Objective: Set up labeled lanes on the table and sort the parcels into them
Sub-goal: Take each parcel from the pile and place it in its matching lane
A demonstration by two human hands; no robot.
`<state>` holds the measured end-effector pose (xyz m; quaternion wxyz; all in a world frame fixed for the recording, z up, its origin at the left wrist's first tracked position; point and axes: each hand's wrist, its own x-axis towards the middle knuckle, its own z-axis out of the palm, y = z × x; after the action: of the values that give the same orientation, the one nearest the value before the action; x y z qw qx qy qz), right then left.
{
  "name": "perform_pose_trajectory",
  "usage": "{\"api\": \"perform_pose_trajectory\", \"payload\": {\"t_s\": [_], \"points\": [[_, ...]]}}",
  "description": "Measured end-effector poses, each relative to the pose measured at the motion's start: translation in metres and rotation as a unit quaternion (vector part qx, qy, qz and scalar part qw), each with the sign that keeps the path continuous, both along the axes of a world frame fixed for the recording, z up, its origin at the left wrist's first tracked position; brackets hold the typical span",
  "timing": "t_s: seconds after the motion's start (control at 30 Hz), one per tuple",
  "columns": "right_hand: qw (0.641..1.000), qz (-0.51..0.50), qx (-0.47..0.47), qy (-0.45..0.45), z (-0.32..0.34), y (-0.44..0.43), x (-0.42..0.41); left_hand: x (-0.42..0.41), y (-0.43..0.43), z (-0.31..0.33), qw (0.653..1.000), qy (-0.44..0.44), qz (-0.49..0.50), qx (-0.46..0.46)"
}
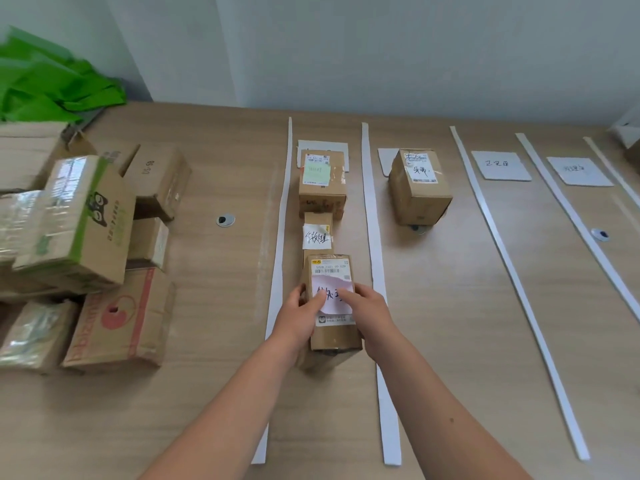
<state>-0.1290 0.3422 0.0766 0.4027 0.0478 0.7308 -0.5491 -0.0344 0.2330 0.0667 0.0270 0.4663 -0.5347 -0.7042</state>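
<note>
I hold a small brown parcel [331,271] with a pink handwritten note in the first lane, between two white strips [280,237] [371,237]. My left hand [300,317] grips its left side and my right hand [367,317] grips its right side. Just behind it lies a parcel with a white note [317,233], and farther back a parcel with a green note [321,181]. One taller parcel [419,185] stands in the second lane. White lane labels [500,165] [577,170] lie at the heads of the two lanes to the right.
A pile of unsorted cardboard boxes [79,230] fills the table's left side, with green bags [52,88] behind it. Cable grommets [225,220] [600,234] sit in the wooden tabletop. More white strips [512,271] [575,216] mark the lanes to the right.
</note>
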Motion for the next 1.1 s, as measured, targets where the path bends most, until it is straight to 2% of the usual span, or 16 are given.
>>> {"api": "perform_pose_trajectory", "payload": {"t_s": [0.4, 0.67, 0.8, 0.87, 1.0, 1.1], "points": [[1.000, -0.019, 0.001, -0.004, 0.003, 0.013, 0.000, -0.006, 0.012, 0.011, 0.998, 0.004, 0.064, 0.019], [0.999, -0.008, -0.032, -0.001, 0.017, 0.026, -0.005, -0.009, 0.023, 0.018, 0.995, 0.022, 0.081, -0.048], [0.998, 0.003, -0.040, 0.058, 0.027, 0.035, -0.008, -0.007, 0.033, 0.027, 0.993, 0.018, 0.065, -0.099], [0.990, 0.019, -0.055, 0.126, 0.035, 0.042, -0.005, -0.002, 0.038, 0.031, 0.986, 0.002, 0.059, -0.157], [0.953, 0.105, -0.098, 0.267, 0.052, 0.049, 0.013, 0.014, 0.046, 0.038, 0.968, -0.025, 0.060, -0.242], [0.937, 0.159, -0.154, 0.272, 0.061, 0.043, 0.032, 0.026, 0.051, 0.044, 0.958, -0.019, 0.075, -0.277]]}}
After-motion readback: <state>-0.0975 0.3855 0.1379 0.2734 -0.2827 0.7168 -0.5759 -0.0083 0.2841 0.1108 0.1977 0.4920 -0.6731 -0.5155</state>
